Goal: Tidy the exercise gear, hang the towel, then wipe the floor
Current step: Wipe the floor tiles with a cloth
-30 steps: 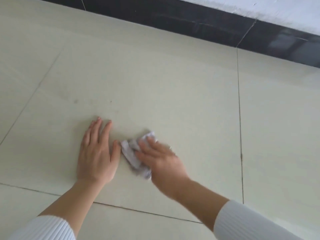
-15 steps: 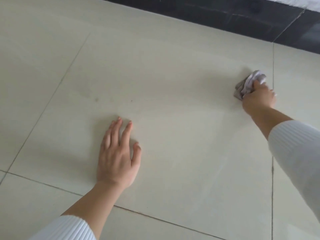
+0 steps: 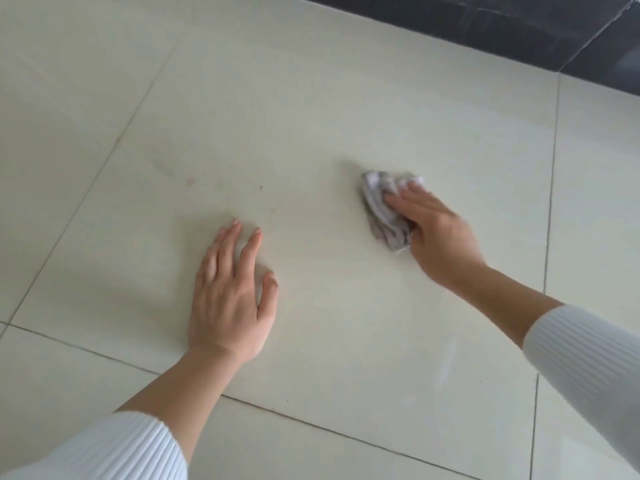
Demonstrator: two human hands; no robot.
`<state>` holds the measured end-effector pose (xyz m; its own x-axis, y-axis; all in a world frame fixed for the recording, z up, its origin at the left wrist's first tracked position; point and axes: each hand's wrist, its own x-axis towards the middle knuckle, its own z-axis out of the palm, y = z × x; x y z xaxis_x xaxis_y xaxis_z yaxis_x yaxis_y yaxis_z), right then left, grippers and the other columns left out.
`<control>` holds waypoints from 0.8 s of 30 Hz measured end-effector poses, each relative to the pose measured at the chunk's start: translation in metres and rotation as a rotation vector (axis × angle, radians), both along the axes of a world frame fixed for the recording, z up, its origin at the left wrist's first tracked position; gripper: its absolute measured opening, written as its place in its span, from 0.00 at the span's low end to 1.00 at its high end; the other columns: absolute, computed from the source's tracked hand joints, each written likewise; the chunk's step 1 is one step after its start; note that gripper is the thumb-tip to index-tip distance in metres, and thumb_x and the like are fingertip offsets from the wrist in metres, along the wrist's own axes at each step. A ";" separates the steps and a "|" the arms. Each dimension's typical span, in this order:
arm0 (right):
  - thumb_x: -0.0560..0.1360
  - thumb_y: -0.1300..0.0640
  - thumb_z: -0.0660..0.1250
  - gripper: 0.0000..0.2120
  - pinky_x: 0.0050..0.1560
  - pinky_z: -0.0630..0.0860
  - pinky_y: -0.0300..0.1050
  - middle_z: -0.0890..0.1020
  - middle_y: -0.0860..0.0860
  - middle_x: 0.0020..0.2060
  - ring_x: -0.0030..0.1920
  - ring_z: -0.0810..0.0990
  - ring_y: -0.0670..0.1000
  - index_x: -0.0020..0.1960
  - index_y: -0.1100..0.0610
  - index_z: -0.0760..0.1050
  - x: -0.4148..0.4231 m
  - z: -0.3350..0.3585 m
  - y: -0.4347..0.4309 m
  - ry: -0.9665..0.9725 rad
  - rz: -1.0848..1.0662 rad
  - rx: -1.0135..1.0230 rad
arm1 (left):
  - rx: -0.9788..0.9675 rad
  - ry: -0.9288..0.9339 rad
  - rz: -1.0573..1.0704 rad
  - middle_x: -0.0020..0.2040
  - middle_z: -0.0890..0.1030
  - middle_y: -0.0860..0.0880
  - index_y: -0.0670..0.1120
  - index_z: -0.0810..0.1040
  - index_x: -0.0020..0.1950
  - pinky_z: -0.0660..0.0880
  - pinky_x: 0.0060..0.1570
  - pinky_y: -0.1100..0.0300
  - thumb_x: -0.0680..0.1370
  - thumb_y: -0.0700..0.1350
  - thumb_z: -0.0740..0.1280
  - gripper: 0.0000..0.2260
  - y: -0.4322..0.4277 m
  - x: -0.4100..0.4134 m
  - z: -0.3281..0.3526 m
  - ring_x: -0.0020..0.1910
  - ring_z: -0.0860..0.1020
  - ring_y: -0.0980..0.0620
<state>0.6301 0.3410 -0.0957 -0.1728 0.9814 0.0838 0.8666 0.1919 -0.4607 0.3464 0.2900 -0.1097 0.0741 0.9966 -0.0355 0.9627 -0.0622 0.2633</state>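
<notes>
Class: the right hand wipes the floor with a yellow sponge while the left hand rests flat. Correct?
No: the head view shows the right hand wiping the floor with a crumpled grey cloth, not a sponge; the left hand does rest flat.

No readable text, label or number anywhere.
</notes>
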 end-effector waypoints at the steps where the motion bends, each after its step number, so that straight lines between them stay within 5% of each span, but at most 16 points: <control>1: 0.76 0.62 0.53 0.22 0.64 0.69 0.47 0.75 0.55 0.66 0.67 0.72 0.57 0.68 0.55 0.74 0.016 -0.001 0.013 0.000 -0.199 -0.001 | -0.001 0.002 -0.001 0.76 0.60 0.43 0.46 0.63 0.74 0.57 0.73 0.50 0.76 0.52 0.53 0.26 0.000 0.001 0.000 0.75 0.57 0.44; 4: 0.75 0.66 0.55 0.22 0.55 0.70 0.48 0.74 0.58 0.61 0.63 0.71 0.60 0.66 0.55 0.71 0.052 0.001 0.056 -0.051 -0.653 -0.055 | -0.003 0.009 -0.002 0.76 0.60 0.43 0.46 0.63 0.74 0.56 0.73 0.50 0.77 0.52 0.53 0.26 -0.001 0.002 0.001 0.75 0.57 0.45; 7: 0.75 0.66 0.55 0.25 0.63 0.67 0.51 0.70 0.58 0.66 0.68 0.64 0.60 0.71 0.56 0.65 0.044 0.005 0.091 -0.122 -0.727 -0.118 | 0.002 0.004 0.000 0.76 0.60 0.44 0.46 0.63 0.74 0.56 0.73 0.50 0.77 0.52 0.53 0.26 -0.002 0.001 0.001 0.75 0.57 0.45; 12: 0.76 0.62 0.57 0.24 0.60 0.69 0.48 0.70 0.55 0.67 0.65 0.70 0.57 0.71 0.49 0.67 -0.028 0.004 0.112 -0.014 -0.430 -0.084 | 0.016 0.001 -0.009 0.76 0.60 0.44 0.46 0.63 0.74 0.55 0.73 0.51 0.77 0.52 0.53 0.26 -0.002 -0.001 0.001 0.75 0.57 0.45; 20: 0.72 0.56 0.57 0.22 0.54 0.78 0.52 0.78 0.52 0.64 0.65 0.75 0.57 0.63 0.55 0.77 -0.093 -0.008 0.024 -0.058 0.522 0.060 | 0.010 0.000 -0.008 0.76 0.60 0.42 0.45 0.64 0.73 0.56 0.73 0.50 0.77 0.50 0.55 0.25 -0.002 -0.001 0.001 0.75 0.58 0.43; 22: 0.73 0.55 0.53 0.25 0.62 0.75 0.52 0.76 0.53 0.66 0.67 0.73 0.58 0.66 0.55 0.75 -0.070 -0.012 0.030 -0.090 0.487 0.085 | 0.001 0.005 -0.003 0.76 0.60 0.43 0.45 0.64 0.74 0.55 0.73 0.51 0.77 0.51 0.54 0.25 -0.003 0.001 0.002 0.75 0.57 0.44; 24: 0.76 0.57 0.53 0.23 0.67 0.70 0.51 0.73 0.54 0.69 0.70 0.69 0.58 0.70 0.54 0.71 -0.044 -0.013 0.056 -0.083 0.160 0.095 | -0.001 0.001 0.001 0.76 0.60 0.44 0.46 0.64 0.74 0.55 0.74 0.52 0.77 0.52 0.53 0.26 -0.003 0.002 0.002 0.75 0.57 0.45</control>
